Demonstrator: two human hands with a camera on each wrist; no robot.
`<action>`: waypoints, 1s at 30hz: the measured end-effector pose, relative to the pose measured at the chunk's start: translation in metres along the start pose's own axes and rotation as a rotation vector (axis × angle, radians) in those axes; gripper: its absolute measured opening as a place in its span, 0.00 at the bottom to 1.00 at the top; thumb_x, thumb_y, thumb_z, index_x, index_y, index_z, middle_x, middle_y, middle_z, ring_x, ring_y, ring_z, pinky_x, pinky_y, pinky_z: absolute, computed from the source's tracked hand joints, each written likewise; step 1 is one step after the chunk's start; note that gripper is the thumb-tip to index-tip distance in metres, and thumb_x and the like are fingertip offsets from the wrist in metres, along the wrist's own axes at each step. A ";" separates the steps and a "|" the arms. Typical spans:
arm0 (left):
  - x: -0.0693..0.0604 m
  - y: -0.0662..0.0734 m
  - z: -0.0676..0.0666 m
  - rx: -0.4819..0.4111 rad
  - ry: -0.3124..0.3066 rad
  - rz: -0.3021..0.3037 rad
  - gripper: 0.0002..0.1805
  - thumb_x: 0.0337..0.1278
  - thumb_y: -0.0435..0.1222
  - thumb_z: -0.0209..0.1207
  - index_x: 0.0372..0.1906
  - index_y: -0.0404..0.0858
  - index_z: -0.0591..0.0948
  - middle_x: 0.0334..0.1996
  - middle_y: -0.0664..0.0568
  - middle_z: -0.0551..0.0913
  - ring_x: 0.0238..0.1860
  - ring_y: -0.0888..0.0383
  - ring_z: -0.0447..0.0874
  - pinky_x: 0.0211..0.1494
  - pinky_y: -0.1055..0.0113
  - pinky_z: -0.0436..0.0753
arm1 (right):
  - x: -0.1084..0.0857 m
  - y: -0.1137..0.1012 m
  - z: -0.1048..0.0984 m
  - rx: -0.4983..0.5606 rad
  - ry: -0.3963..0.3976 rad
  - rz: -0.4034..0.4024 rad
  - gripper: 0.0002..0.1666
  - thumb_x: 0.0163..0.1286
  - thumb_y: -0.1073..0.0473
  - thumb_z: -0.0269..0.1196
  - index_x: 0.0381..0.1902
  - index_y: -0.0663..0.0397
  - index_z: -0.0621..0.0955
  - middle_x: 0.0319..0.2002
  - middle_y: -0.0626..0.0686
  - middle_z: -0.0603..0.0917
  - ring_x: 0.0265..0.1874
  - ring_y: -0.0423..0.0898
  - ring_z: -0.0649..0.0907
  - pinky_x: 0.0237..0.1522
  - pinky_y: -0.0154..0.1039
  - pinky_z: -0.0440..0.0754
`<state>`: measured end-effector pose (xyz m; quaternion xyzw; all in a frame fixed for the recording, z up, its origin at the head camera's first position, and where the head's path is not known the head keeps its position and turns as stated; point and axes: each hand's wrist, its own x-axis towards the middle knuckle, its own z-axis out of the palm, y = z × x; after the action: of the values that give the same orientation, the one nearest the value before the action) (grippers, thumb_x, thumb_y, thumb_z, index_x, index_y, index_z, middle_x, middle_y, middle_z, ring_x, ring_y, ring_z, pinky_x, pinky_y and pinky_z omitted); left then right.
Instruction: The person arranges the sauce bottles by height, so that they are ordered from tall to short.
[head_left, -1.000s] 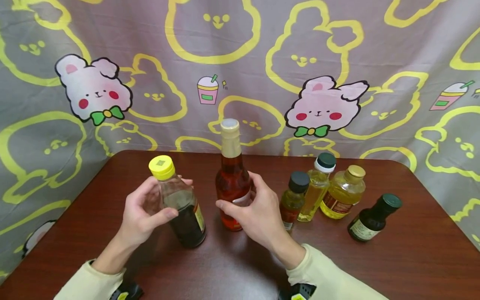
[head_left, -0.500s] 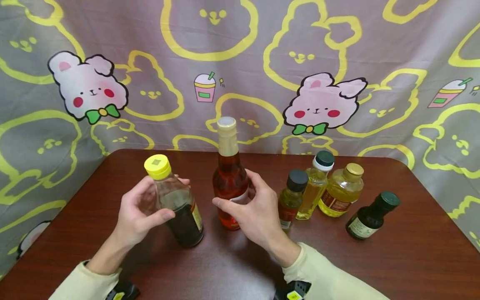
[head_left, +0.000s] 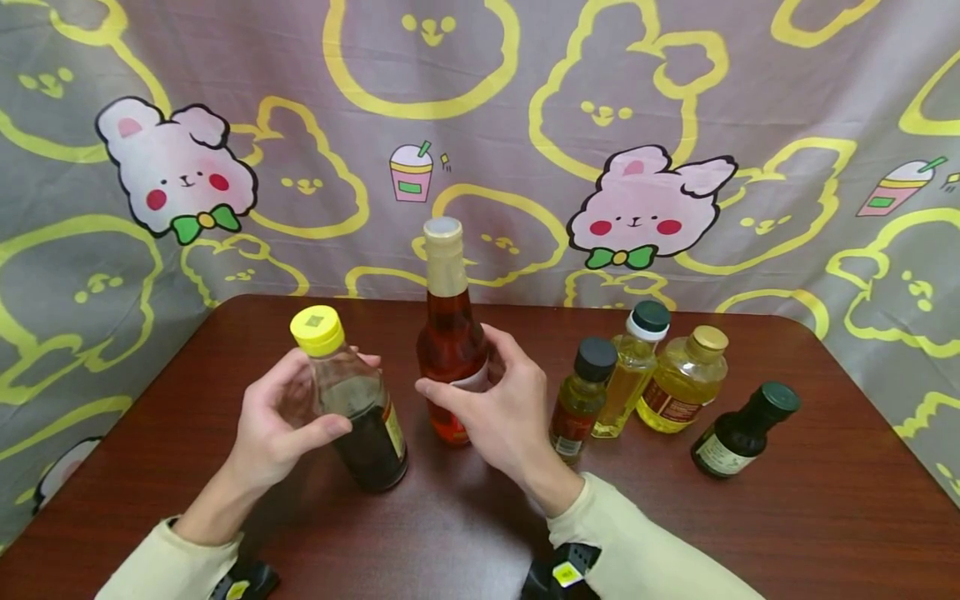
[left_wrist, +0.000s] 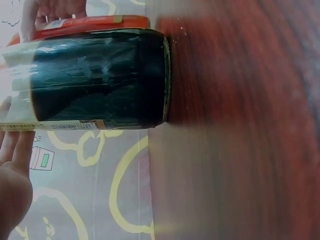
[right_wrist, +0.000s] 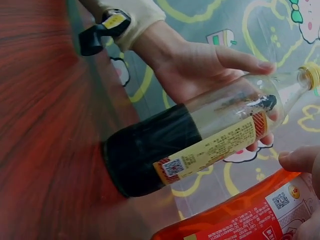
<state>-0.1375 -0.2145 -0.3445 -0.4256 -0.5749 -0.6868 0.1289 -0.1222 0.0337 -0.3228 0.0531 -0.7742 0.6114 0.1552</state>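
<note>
My left hand grips a bottle of dark sauce with a yellow cap, thumb on the near side and fingers reaching behind. This bottle is about half full, and its base looks to be at the tabletop. My right hand holds a taller bottle of red liquid with pale gold foil round its neck. In the right wrist view the red bottle's label faces the camera, beside the dark sauce bottle. Whether the red bottle's base touches the table cannot be told.
Right of my right hand stand a small dark-capped bottle, a green-capped oil bottle and a round oil bottle with a gold cap. Farther right is a short dark bottle. A patterned cloth hangs behind the brown table.
My right hand has shifted the red bottle slightly left and up in the head view. My left hand keeps its grip on the dark sauce bottle, nearly still.
</note>
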 end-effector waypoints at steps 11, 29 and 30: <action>0.000 0.000 0.000 0.018 0.009 0.000 0.34 0.57 0.23 0.72 0.64 0.12 0.70 0.59 0.34 0.87 0.62 0.49 0.88 0.66 0.66 0.85 | 0.026 -0.004 0.022 0.098 0.034 0.045 0.40 0.53 0.53 0.85 0.64 0.43 0.83 0.52 0.46 0.91 0.48 0.45 0.89 0.51 0.47 0.90; -0.001 -0.001 0.002 0.008 0.016 -0.009 0.34 0.57 0.23 0.72 0.65 0.15 0.71 0.59 0.35 0.87 0.61 0.49 0.89 0.64 0.67 0.86 | 0.066 0.008 0.047 0.089 0.072 0.082 0.42 0.54 0.49 0.85 0.66 0.44 0.82 0.54 0.46 0.90 0.52 0.46 0.87 0.56 0.49 0.88; -0.001 -0.001 0.002 0.007 0.016 -0.010 0.34 0.57 0.23 0.72 0.65 0.15 0.71 0.59 0.35 0.87 0.61 0.49 0.89 0.64 0.66 0.86 | 0.067 0.009 0.049 0.089 0.071 0.085 0.42 0.54 0.49 0.85 0.66 0.45 0.82 0.55 0.47 0.90 0.53 0.46 0.87 0.57 0.49 0.88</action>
<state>-0.1367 -0.2125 -0.3465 -0.4167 -0.5783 -0.6889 0.1316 -0.1970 -0.0037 -0.3207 0.0050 -0.7418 0.6526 0.1540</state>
